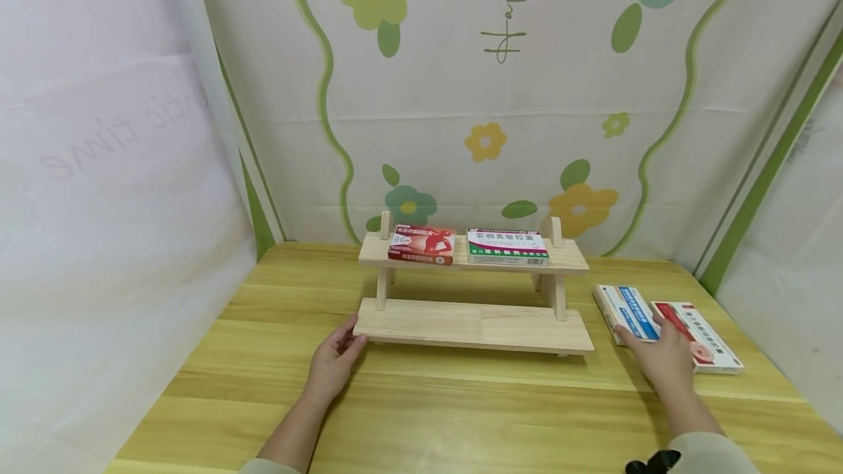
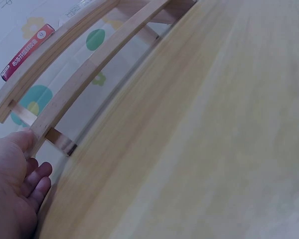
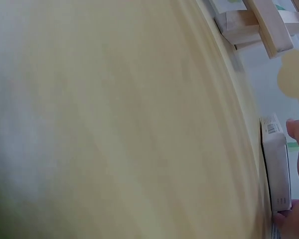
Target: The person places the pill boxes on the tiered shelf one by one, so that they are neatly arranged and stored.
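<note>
A two-tier wooden display shelf [image 1: 474,322] stands on the table. My left hand [image 1: 332,364] holds the left end of its lower board, with the thumb at the front corner; in the left wrist view the other fingers bend below the board end. On the upper board lie a red medicine box [image 1: 421,243] and a white, pink and green medicine box [image 1: 507,246]. My right hand [image 1: 665,360] spans a blue-and-white medicine box [image 1: 619,306], thumb over its left side and fingers by its right. Right beside it lies a red-and-white medicine box [image 1: 721,350], partly covered by the hand.
The wooden table [image 1: 461,415] extends in front of the shelf and to both sides. A flower-printed fabric [image 1: 560,93] hangs behind it, with white fabric walls [image 1: 99,225] at left and right. A small black device [image 1: 652,462] sits by the right sleeve.
</note>
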{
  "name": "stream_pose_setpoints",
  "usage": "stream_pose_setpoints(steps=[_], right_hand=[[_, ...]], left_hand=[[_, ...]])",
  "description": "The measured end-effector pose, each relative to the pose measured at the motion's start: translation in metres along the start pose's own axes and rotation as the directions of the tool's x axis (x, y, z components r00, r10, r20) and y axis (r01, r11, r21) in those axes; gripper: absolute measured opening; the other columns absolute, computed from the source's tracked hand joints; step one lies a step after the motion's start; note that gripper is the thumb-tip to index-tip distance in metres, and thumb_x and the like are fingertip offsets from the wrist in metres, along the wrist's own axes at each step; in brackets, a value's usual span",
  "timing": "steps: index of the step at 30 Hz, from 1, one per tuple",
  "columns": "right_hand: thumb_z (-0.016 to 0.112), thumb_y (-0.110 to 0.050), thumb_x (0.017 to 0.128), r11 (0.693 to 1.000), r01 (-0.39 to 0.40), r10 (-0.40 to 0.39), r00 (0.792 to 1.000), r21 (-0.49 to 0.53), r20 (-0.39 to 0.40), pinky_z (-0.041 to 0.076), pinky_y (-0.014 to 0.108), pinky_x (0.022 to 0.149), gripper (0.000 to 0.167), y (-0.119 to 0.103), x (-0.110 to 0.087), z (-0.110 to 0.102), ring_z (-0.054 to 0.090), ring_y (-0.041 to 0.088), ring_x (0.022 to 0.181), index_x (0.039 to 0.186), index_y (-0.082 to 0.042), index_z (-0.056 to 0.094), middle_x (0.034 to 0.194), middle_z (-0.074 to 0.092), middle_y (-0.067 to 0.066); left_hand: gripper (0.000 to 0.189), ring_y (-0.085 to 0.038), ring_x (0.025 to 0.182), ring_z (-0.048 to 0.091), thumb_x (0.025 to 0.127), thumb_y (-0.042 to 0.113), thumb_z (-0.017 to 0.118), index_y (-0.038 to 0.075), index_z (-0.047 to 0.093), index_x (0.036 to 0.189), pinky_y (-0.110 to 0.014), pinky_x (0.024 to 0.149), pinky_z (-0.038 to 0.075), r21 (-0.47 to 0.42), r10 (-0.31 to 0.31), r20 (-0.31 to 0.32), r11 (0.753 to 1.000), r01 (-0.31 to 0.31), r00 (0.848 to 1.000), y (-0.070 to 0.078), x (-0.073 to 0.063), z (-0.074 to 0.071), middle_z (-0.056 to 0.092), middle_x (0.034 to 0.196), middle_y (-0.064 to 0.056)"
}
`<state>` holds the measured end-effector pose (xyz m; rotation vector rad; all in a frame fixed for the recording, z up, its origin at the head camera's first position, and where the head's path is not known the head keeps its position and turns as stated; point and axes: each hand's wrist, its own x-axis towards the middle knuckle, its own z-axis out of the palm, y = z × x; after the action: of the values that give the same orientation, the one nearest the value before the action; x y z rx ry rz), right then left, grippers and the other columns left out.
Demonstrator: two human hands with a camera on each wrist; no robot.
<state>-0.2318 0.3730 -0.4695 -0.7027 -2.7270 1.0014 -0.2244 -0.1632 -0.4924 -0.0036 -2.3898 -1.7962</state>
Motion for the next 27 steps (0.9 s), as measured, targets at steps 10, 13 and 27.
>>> stream_pose_setpoints(steps=[10,13,27], right_hand=[[0.058,-0.062,0.089,1.000,-0.016,0.016,1.000,-0.027,-0.009,0.025,0.069,0.104,0.102,0.0035,-0.0016,0.0066,0.023,0.059,0.133,0.150,0.010,0.019,0.146,0.023,0.043],[0.059,-0.061,0.088,0.999,-0.022,0.021,1.000,-0.036,-0.013,0.026,0.069,0.105,0.102,0.0036,-0.0018,0.0072,0.023,0.059,0.133,0.148,0.012,0.020,0.145,0.023,0.044],[0.058,-0.060,0.089,0.998,-0.065,0.066,0.997,0.015,-0.047,0.028,0.067,0.106,0.101,-0.0003,-0.0063,0.0053,0.028,0.058,0.131,0.147,0.014,0.023,0.144,0.027,0.043]], left_hand=[[0.053,-0.027,0.127,0.055,0.097,0.023,0.063,0.005,0.048,0.144,-0.005,0.088,0.042,0.002,-0.003,-0.004,1.000,0.003,1.000,0.0007,0.0003,-0.0002,0.052,0.145,-0.013],[0.053,-0.027,0.127,0.055,0.097,0.023,0.063,0.006,0.048,0.144,-0.006,0.088,0.042,0.006,-0.004,-0.005,1.000,0.004,1.000,0.0008,0.0001,-0.0002,0.052,0.146,-0.013],[0.052,-0.027,0.128,0.055,0.097,0.021,0.063,0.005,0.047,0.144,-0.012,0.093,0.045,0.014,-0.004,-0.005,1.000,0.004,1.000,0.0013,-0.0003,0.0000,0.051,0.146,-0.013]])
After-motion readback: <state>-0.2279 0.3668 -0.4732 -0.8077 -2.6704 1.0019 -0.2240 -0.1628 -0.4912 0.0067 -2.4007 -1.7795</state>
